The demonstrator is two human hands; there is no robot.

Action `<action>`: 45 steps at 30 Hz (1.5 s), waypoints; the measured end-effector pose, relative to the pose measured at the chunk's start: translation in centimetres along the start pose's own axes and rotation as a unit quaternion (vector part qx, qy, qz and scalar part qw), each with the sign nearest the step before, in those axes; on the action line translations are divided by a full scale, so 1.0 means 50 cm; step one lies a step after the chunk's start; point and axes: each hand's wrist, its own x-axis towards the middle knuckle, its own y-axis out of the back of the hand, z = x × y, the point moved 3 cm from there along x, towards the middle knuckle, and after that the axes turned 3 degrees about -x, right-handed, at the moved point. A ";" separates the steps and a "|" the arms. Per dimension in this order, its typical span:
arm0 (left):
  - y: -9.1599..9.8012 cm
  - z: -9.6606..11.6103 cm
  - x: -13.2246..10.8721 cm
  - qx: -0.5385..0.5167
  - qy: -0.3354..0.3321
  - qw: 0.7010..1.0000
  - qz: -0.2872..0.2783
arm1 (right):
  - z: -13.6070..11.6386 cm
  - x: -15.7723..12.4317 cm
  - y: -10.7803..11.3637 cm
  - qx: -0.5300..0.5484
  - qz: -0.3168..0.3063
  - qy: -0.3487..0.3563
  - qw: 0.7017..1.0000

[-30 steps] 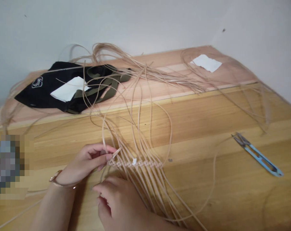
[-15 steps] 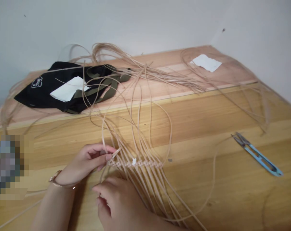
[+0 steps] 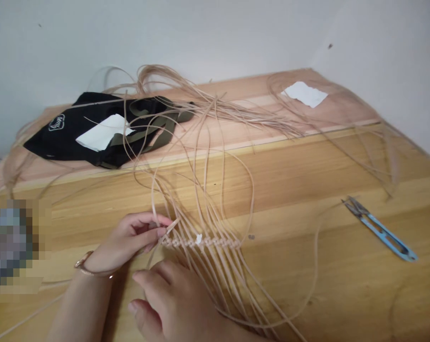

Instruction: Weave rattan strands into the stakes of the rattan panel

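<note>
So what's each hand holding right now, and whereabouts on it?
The left hand pinches the left end of the woven strip. The right hand rests on the loose strands; no clear grip shows.

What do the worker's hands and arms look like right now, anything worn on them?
Both hands are bare, with no gloves, and no sleeves reach the forearms in view. The left hand has a thin rose-gold band, a bracelet or slim watch, around its wrist. The right hand shows no ring or band on the part in view. No clear nail colour or markings can be made out.
</note>
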 end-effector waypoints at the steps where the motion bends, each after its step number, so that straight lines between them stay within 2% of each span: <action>1: 0.000 0.000 0.000 -0.002 -0.001 1.000 0.003 | -0.012 0.000 0.010 -0.019 0.029 0.014 0.999; 3: 0.001 0.000 0.000 0.001 -0.002 1.000 0.006 | -0.038 0.002 0.048 -0.047 0.088 0.028 0.995; 5: 0.000 0.002 0.001 0.004 -0.005 1.000 0.006 | -0.057 0.006 0.105 -0.057 0.118 0.009 0.991; 7: -0.002 0.004 0.001 0.004 -0.011 1.000 0.005 | -0.056 0.009 0.172 -0.079 0.102 -0.050 0.990; 9: -0.003 0.005 0.001 -0.004 -0.020 1.000 0.005 | -0.028 0.004 0.235 -0.130 0.065 -0.133 0.980; 11: -0.005 0.006 0.002 -0.015 -0.026 1.000 0.001 | 0.014 -0.004 0.281 -0.211 0.037 -0.158 0.964; 12: -0.006 0.006 0.002 -0.019 -0.028 0.999 -0.001 | 0.037 -0.007 0.293 -0.239 0.014 -0.148 0.960; 14: -0.007 0.006 0.001 -0.025 -0.033 0.999 -0.003 | 0.079 -0.013 0.293 -0.234 -0.074 -0.094 0.965; 16: -0.008 0.007 0.001 -0.029 -0.037 0.999 -0.006 | 0.106 -0.018 0.284 -0.212 -0.123 -0.046 0.968; 19: -0.009 0.009 0.001 -0.042 -0.046 0.998 -0.013 | 0.121 -0.025 0.274 -0.166 -0.134 -0.029 0.976; 25: -0.008 0.011 0.003 -0.062 -0.059 0.996 -0.031 | 0.112 -0.040 0.285 -0.010 -0.138 -0.051 0.989; 29: -0.007 0.010 0.003 -0.067 -0.057 0.996 -0.027 | 0.119 -0.048 0.279 0.097 -0.188 -0.112 0.971; 32: -0.005 0.007 0.003 -0.062 -0.057 0.996 -0.025 | 0.132 -0.055 0.269 0.171 -0.181 -0.169 0.954; 37: -0.003 0.002 0.002 -0.057 -0.058 0.996 -0.025 | 0.139 -0.060 0.255 0.303 -0.190 -0.212 0.909; 40: -0.003 0.001 0.002 -0.058 -0.058 0.996 -0.023 | 0.140 -0.060 0.250 0.348 -0.192 -0.229 0.889; 45: -0.003 0.000 0.002 -0.057 -0.054 0.997 -0.022 | 0.149 -0.058 0.243 0.378 -0.179 -0.250 0.873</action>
